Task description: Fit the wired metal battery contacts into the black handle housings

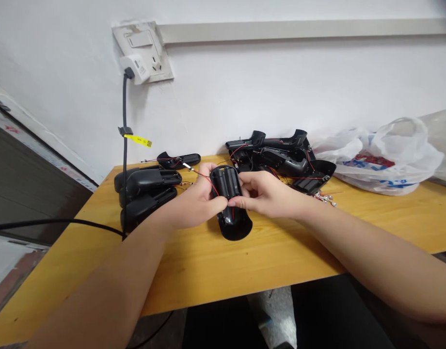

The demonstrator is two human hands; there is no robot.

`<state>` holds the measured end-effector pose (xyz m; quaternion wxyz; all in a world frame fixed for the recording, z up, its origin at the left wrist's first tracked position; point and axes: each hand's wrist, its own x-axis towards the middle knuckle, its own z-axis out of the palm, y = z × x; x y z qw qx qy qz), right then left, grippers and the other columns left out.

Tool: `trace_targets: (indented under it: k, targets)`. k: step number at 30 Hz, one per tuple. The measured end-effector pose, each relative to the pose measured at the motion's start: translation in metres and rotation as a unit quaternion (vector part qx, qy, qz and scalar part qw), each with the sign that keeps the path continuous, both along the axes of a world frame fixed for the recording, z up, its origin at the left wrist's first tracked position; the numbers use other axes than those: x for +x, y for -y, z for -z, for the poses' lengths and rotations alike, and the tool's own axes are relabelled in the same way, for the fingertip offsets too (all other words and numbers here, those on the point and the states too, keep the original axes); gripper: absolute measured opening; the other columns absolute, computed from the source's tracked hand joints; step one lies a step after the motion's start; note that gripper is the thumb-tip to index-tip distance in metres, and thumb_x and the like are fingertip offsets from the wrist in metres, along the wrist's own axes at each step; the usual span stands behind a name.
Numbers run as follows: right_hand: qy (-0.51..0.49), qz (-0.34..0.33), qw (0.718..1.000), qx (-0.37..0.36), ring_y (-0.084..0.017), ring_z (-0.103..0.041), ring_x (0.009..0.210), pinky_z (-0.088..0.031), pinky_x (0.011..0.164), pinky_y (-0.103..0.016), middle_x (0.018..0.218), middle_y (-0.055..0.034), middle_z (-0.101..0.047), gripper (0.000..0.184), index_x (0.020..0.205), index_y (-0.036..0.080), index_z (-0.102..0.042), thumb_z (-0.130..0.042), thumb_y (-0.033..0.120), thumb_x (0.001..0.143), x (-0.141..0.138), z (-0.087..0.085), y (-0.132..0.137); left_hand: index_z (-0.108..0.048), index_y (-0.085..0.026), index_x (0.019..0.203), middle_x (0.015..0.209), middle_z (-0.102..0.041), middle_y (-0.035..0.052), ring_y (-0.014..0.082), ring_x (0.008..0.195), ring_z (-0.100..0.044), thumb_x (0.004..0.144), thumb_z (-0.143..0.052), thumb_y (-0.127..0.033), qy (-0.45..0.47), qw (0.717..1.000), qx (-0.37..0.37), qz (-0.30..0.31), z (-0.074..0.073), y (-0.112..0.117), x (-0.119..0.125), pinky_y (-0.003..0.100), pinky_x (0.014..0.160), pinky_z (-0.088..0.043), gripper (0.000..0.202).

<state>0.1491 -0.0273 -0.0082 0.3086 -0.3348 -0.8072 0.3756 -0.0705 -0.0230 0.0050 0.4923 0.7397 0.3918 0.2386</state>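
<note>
Between my two hands, over the front half of the table, is a black plastic housing [235,225] with its hollow inside facing up. Two long grooves run along its upper part, and a thin red wire [213,186] leads off to the upper left. My left hand [204,201] grips the left side, thumb on the middle of the housing. From the right, my right hand [262,194] holds the other side, its thumb pressed near the left thumb at the red wire. Whether a small part sits under the thumbs is hidden.
Several similar black housings [146,186] lie at the left, and more are heaped [284,160] at the back right. Small metal pieces [326,198] lie beside that heap. A white plastic bag [386,160] stands at right. A black cable [124,111] hangs from the wall plug.
</note>
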Motion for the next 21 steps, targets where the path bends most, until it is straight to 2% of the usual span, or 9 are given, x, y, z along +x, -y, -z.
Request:
trace_targets:
  k: [2,4,7,12,17,19,21]
  targets:
    - [0.042,0.032,0.996,0.076,-0.008,-0.044,0.057,-0.031,0.05,-0.023,0.066,0.0035,-0.05,0.036,0.08,0.015,-0.054,-0.075,0.043,0.092,0.0,-0.003,0.0,-0.025,-0.025,0.117,0.09,-0.049,-0.0021,0.0125,0.079,-0.049,0.088,-0.06,-0.018,0.011,1.0,-0.001,-0.003,-0.001,0.0,0.0,0.026,0.067,-0.039,0.046]
    - [0.073,0.053,0.989,0.116,-0.009,-0.044,0.057,-0.031,0.053,-0.025,0.067,0.0028,-0.053,0.035,0.081,0.015,-0.054,-0.072,0.042,0.094,0.002,-0.005,0.0,-0.025,-0.025,0.116,0.091,-0.048,-0.002,0.012,0.08,-0.049,0.088,-0.058,-0.018,0.025,1.0,-0.008,0.0,-0.002,0.001,-0.001,0.026,0.067,-0.039,0.044]
    - [0.092,0.044,0.986,0.135,-0.009,-0.045,0.057,-0.031,0.054,-0.025,0.069,0.0022,-0.056,0.034,0.084,0.016,-0.055,-0.071,0.043,0.095,0.007,-0.006,-0.001,-0.026,-0.026,0.116,0.093,-0.048,-0.0017,0.0123,0.083,-0.05,0.089,-0.058,-0.018,0.036,0.999,-0.015,0.02,-0.004,0.004,0.0,0.026,0.068,-0.039,0.042]
    - [0.045,0.024,0.985,0.164,-0.009,-0.047,0.056,-0.034,0.053,-0.024,0.066,0.0024,-0.057,0.038,0.081,0.018,-0.054,-0.071,0.049,0.095,0.014,-0.004,-0.002,-0.032,-0.027,0.118,0.099,-0.047,-0.0009,0.0131,0.089,-0.053,0.088,-0.063,-0.019,0.076,0.996,0.012,0.044,-0.009,0.013,0.002,0.027,0.072,-0.044,0.043]
    - [0.032,0.011,0.977,0.211,-0.008,-0.047,0.051,-0.034,0.049,-0.023,0.06,0.0028,-0.056,0.036,0.073,0.018,-0.052,-0.072,0.041,0.094,0.011,-0.002,0.005,-0.032,-0.028,0.124,0.102,-0.054,0.0016,0.0148,0.089,-0.058,0.091,-0.062,-0.021,0.055,0.994,0.078,0.061,-0.008,0.013,-0.002,0.031,0.077,-0.047,0.045]
    - [0.007,0.027,0.968,0.248,-0.009,-0.047,0.05,-0.034,0.048,-0.024,0.057,0.0029,-0.055,0.037,0.07,0.019,-0.051,-0.075,0.037,0.091,0.009,-0.001,0.007,-0.031,-0.027,0.125,0.111,-0.056,0.0053,0.0179,0.098,-0.06,0.09,-0.063,-0.023,0.061,0.99,0.106,0.073,-0.007,0.011,-0.003,0.035,0.084,-0.049,0.047]
    - [-0.013,0.071,0.954,0.292,-0.01,-0.048,0.049,-0.035,0.048,-0.025,0.056,0.0021,-0.055,0.039,0.067,0.021,-0.049,-0.077,0.035,0.089,0.008,-0.002,0.008,-0.03,-0.025,0.129,0.125,-0.053,0.0103,0.024,0.116,-0.058,0.088,-0.068,-0.03,0.048,0.985,0.142,0.082,-0.004,0.009,-0.003,0.043,0.098,-0.048,0.056]
